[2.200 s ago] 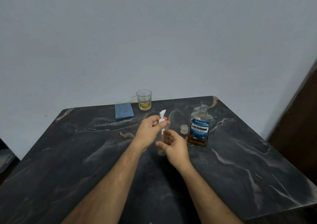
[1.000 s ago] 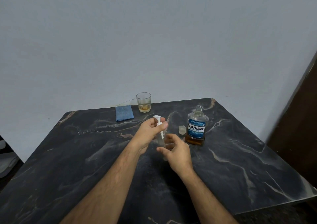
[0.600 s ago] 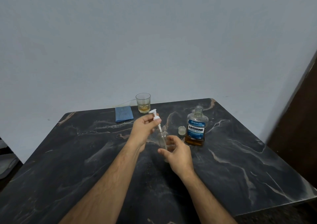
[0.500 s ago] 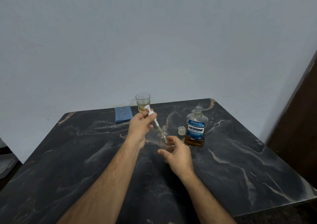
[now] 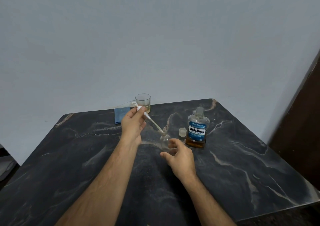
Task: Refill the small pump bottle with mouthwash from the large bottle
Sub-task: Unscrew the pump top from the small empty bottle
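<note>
The small clear pump bottle (image 5: 165, 140) stands on the dark marble table (image 5: 242, 170), held low down by my right hand (image 5: 180, 155). My left hand (image 5: 134, 124) grips the white pump head (image 5: 141, 110) and holds it up and to the left, tilted. Its thin dip tube (image 5: 155, 124) slants down, with the tip still at the bottle's neck. The large mouthwash bottle (image 5: 197, 129) stands uncapped to the right, with amber liquid low in it. Its clear cap (image 5: 182, 132) rests beside it.
A drinking glass (image 5: 143, 103) with a little yellowish liquid stands at the table's far edge. A folded blue cloth (image 5: 121, 114) lies to its left. A pale wall is behind, and a dark door is at the right.
My left hand has drawn the pump head up and leftward out of the small bottle, exposing the dip tube. My right hand has kept hold of the bottle.
</note>
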